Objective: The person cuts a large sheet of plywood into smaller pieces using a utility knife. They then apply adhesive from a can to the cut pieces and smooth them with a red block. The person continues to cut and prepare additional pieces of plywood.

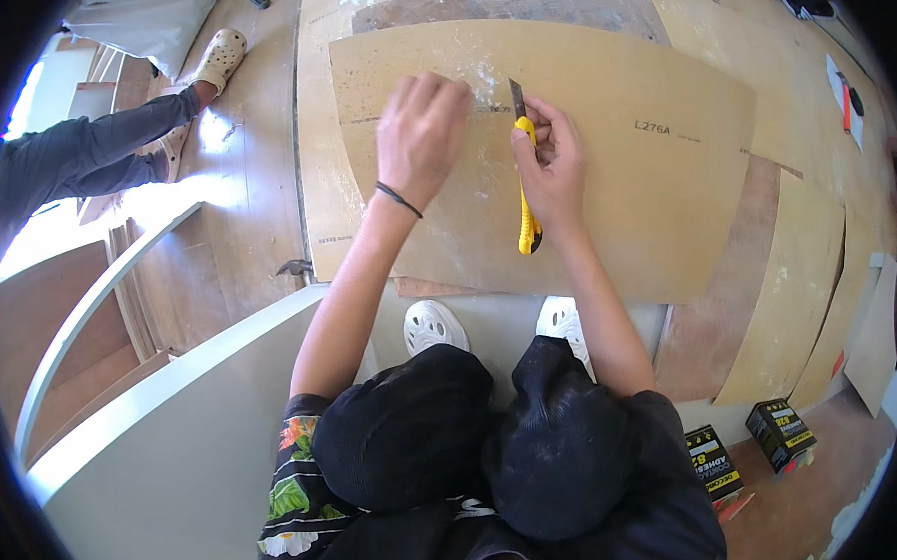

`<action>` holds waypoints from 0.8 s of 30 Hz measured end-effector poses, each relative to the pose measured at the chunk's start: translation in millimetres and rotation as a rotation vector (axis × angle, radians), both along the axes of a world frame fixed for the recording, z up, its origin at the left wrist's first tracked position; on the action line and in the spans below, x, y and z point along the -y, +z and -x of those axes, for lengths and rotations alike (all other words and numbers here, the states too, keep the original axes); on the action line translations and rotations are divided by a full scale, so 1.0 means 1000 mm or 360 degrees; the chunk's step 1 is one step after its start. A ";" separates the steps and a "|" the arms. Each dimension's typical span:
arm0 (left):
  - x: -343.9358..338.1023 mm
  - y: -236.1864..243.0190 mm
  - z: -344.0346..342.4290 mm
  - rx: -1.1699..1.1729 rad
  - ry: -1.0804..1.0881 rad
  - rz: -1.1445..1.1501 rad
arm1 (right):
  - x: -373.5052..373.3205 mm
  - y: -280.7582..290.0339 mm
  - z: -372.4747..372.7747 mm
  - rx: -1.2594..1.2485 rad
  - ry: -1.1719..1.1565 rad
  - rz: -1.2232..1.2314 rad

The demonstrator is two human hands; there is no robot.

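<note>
A yellow snap-off utility knife is in my right hand, its dark blade extended and pointing away from me. The thumb and fingers close round the upper part of the handle. To its left, my left hand hovers over the board, back of the hand up, with a dark band on the wrist. Motion blurs its bent fingers, and their tips are hidden. Beneath both hands lies a large tan sheet board with printed marks, white scuffs and a curved far edge.
More boards lie at the right, near two black-and-yellow boxes. A hammer head shows by the board's left corner. White curved panels stand at lower left. Another person's legs are at upper left. A red-and-black tool lies far right.
</note>
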State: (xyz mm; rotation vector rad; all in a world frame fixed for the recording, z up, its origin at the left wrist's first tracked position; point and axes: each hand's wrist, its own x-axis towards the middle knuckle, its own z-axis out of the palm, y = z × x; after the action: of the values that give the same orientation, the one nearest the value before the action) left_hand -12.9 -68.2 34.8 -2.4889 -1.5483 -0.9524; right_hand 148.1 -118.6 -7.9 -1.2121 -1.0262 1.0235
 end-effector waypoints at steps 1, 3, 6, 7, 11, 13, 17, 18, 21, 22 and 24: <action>0.004 -0.001 -0.004 -0.0012 -0.0050 0.0016 | 0.000 -0.001 0.000 0.0023 0.0004 -0.0008; 0.007 -0.003 -0.008 -0.0041 -0.0106 0.0024 | 0.001 -0.003 -0.002 0.0057 0.0013 -0.0024; 0.005 -0.003 -0.009 -0.0138 -0.0123 0.0013 | 0.001 -0.004 -0.003 0.0078 0.0021 -0.0058; 0.004 -0.003 -0.009 -0.0198 -0.0137 0.0020 | 0.000 -0.003 -0.004 0.0066 0.0028 -0.0060; -0.002 -0.001 -0.010 -0.0215 -0.0149 0.0064 | 0.000 -0.002 -0.003 0.0059 0.0047 -0.0062; -0.006 -0.004 -0.012 -0.0256 -0.0145 0.0044 | 0.000 -0.002 -0.003 0.0084 0.0047 -0.0075; -0.015 -0.015 -0.010 -0.0195 -0.0163 0.0076 | -0.001 -0.003 -0.003 0.0075 0.0055 -0.0085; -0.018 -0.017 -0.006 -0.0160 -0.0064 0.0081 | -0.001 -0.003 -0.004 0.0059 0.0063 -0.0097; -0.035 -0.010 0.017 0.0065 0.0226 0.0072 | 0.000 -0.003 -0.005 0.0113 0.0079 -0.0037; -0.045 -0.002 0.031 0.0219 0.0342 0.0095 | 0.000 -0.003 -0.005 0.0118 0.0076 -0.0037; -0.069 0.017 0.058 0.0331 0.0597 0.0398 | 0.000 -0.002 -0.005 0.0123 0.0076 -0.0036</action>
State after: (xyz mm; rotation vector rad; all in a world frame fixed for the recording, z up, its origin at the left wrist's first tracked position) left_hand -71.3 0.5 52.2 -2.1685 -2.2232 -1.0325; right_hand 153.3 -118.3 -10.0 -1.2217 -1.1289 1.0055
